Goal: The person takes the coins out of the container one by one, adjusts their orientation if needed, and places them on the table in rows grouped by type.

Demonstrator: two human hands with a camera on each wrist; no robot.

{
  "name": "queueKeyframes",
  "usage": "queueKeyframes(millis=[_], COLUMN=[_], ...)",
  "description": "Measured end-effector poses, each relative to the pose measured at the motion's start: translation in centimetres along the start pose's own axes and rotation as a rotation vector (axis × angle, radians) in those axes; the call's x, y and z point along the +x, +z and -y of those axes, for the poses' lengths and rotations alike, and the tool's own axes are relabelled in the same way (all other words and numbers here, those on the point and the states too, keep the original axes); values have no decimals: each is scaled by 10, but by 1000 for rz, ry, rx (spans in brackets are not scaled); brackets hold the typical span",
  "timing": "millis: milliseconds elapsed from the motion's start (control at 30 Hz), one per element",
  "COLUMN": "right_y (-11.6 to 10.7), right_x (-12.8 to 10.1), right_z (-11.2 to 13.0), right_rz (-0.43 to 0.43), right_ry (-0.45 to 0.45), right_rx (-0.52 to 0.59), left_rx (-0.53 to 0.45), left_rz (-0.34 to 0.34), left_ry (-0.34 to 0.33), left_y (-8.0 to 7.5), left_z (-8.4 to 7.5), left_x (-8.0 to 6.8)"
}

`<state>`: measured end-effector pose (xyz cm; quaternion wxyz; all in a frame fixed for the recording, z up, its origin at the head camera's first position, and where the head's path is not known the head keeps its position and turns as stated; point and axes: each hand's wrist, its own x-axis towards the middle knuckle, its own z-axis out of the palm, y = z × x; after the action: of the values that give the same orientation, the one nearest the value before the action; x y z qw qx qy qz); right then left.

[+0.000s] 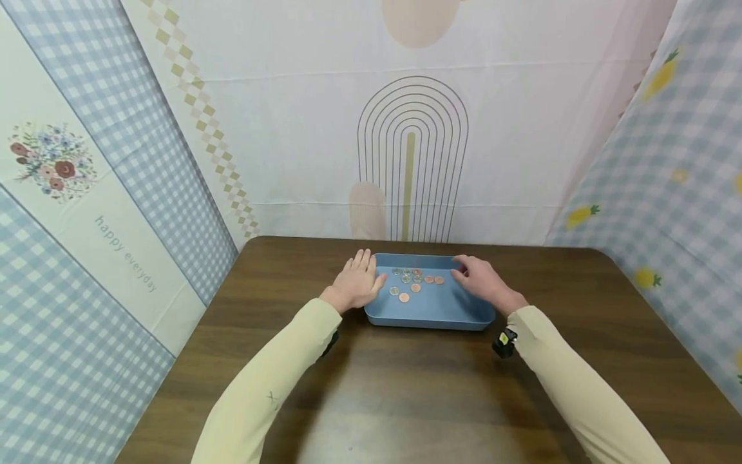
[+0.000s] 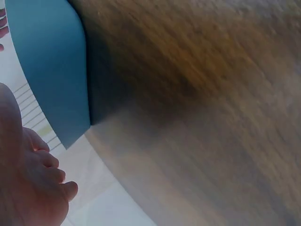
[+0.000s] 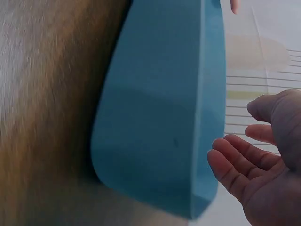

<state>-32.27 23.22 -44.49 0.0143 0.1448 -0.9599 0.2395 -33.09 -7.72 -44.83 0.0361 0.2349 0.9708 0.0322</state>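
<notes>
A shallow blue tray [image 1: 430, 317] stands on the dark wooden table, with several copper and silver coins [image 1: 415, 281] lying in its far half. My left hand [image 1: 357, 280] lies flat beside the tray's left rim, fingers straight and pointing away, thumb against the rim. My right hand [image 1: 478, 276] hovers at the tray's right rim with relaxed, spread fingers and holds nothing. In the left wrist view the tray's wall [image 2: 47, 61] is just beside my left hand [image 2: 29, 188]. In the right wrist view my right hand [image 3: 256, 162] is open, a small gap from the tray's outer wall [image 3: 160, 122].
The wooden table [image 1: 406, 399] stretches toward me with bare surface in front of the tray. Patterned cloth walls [image 1: 411, 129] close in the back and both sides. A small black wrist device [image 1: 503, 343] sits under my right sleeve.
</notes>
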Motion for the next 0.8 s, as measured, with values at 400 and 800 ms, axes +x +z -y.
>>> queueKeyframes(millis=[400, 800], right_y=[18, 40], right_x=[14, 23], right_z=[1, -7], right_rz=[27, 28], right_ry=[17, 69], right_rx=[12, 6], left_rx=[-1, 17], left_rz=[-25, -35], left_ry=[-41, -60], left_y=[11, 23], left_z=[-5, -10], left_x=[10, 18])
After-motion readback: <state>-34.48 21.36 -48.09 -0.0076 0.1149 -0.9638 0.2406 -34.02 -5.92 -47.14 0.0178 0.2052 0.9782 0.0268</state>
